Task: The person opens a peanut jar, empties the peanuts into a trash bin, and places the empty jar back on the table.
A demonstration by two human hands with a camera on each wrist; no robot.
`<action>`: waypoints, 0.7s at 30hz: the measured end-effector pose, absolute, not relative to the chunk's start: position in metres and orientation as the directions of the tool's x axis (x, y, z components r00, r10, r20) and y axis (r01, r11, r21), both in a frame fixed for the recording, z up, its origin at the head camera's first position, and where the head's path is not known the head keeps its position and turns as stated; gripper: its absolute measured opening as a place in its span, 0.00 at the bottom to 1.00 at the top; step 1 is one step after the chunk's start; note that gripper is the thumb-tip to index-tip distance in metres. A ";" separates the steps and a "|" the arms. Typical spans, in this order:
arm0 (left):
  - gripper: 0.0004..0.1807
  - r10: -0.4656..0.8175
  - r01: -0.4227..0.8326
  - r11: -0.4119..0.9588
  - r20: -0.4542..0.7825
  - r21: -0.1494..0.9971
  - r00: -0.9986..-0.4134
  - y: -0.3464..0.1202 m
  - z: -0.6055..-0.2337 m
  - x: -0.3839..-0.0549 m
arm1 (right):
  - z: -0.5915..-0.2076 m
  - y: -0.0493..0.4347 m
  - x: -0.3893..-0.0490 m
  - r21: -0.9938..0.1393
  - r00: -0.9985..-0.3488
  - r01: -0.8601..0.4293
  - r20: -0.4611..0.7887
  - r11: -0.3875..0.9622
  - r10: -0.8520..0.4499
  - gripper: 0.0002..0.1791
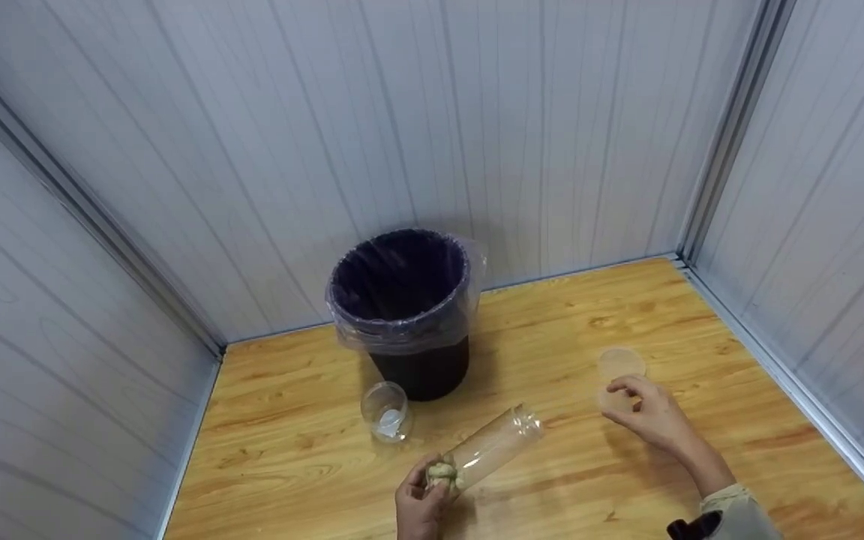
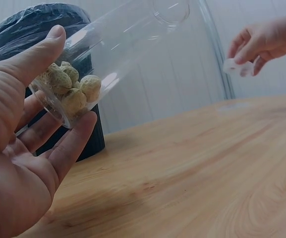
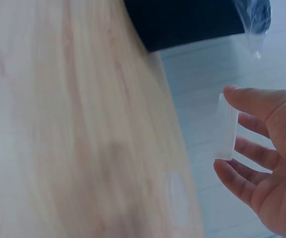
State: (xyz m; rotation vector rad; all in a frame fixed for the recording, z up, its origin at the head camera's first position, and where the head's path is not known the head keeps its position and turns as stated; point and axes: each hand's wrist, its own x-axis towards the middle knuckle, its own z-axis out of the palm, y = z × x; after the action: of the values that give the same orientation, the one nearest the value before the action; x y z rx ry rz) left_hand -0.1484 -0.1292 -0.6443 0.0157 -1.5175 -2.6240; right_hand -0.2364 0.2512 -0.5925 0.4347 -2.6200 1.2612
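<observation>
My left hand (image 1: 421, 499) grips the base of a clear plastic jar (image 1: 488, 454), tilted with its mouth up to the right. Several unshelled peanuts (image 2: 71, 87) lie heaped at the jar's bottom, close to my fingers. Off to the right, my right hand (image 1: 653, 416) pinches a round translucent lid (image 3: 228, 128) by its edge between thumb and fingertips, held above the table. Just beyond that hand, a second translucent disc (image 1: 622, 362) lies flat on the wood.
A black trash bin (image 1: 424, 367) with a clear plastic liner stands near the back wall. In front of it sits a clear cup (image 1: 385, 412) with something white inside. Panelled walls (image 1: 417, 112) enclose the wooden table (image 1: 289, 465) at the back and both sides.
</observation>
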 end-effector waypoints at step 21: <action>0.25 -0.119 0.169 -0.496 0.126 0.852 -0.985 -0.127 -0.651 -0.148 | -0.617 0.291 -0.240 -0.678 -0.977 -0.183 0.204 0.712 -0.057 0.23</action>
State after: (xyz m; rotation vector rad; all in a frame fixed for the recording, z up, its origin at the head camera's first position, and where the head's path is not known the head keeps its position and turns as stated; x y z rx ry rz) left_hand -0.1482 -0.1265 -0.6506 -0.0748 -1.4777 -2.5810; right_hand -0.2397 0.2908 -0.6167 0.1942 -2.7485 1.1147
